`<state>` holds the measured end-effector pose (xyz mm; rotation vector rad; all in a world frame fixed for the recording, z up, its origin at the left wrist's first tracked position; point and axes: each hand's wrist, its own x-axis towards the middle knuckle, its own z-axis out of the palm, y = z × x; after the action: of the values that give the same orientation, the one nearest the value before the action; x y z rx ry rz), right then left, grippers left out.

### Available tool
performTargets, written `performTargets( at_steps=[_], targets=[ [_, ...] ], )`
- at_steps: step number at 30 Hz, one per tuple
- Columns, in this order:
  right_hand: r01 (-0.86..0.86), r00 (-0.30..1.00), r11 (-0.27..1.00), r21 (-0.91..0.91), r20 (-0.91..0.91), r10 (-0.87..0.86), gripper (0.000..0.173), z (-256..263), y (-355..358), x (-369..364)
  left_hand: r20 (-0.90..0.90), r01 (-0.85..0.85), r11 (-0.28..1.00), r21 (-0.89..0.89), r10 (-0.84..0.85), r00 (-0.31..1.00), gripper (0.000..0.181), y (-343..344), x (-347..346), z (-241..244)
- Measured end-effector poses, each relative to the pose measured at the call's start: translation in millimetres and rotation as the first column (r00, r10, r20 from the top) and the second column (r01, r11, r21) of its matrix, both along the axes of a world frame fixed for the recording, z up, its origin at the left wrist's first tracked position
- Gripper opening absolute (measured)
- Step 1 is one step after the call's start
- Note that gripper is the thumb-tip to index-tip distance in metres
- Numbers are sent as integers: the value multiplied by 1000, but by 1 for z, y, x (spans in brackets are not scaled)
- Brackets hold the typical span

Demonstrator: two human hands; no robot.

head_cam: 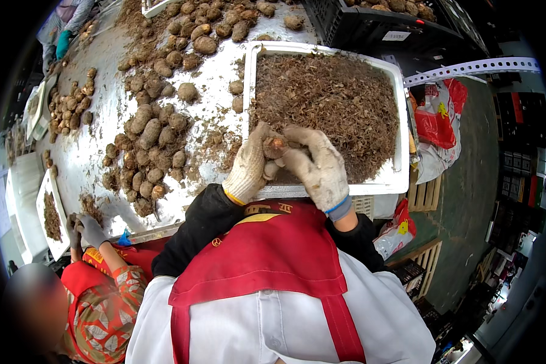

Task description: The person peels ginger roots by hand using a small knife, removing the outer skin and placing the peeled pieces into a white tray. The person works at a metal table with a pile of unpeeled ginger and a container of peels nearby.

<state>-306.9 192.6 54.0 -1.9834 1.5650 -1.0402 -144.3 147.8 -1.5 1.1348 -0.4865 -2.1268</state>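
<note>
My left hand (251,166), in a soiled white knit glove, holds a small brown taro corm (274,148), its reddish end facing up. Close against it on the right is my right hand (316,166), gloved too, with its fingers curled at the corm. Both hands are over the near left part of a white foam box (402,136), which is filled with brown fibrous peelings (327,104). Left of the box, many hairy taro corms (150,132) lie heaped on the metal table (104,98).
A black plastic crate (359,27) of corms stands beyond the box. A perforated white metal bar (477,67) juts out at right, above red and white bags (439,118). At lower left a co-worker (100,295) works at the same table. Another person's gloved hand (63,44) shows at far left.
</note>
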Motion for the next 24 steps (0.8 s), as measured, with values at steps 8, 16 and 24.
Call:
performTargets(
  at_steps=[8,16,24],
  targets=[
    [127,976,989,77,-188,-111,12,-14,6,24,78,-129,987,-94,136,988,63,16,-3,-36],
    [213,931,954,208,252,-263,22,-10,13,16,-102,-114,987,114,125,987,47,-5,-3,-14],
    [157,987,984,83,16,-159,26,-7,-9,10,-146,-108,988,-113,91,985,45,-1,-11,-7]
  ],
)
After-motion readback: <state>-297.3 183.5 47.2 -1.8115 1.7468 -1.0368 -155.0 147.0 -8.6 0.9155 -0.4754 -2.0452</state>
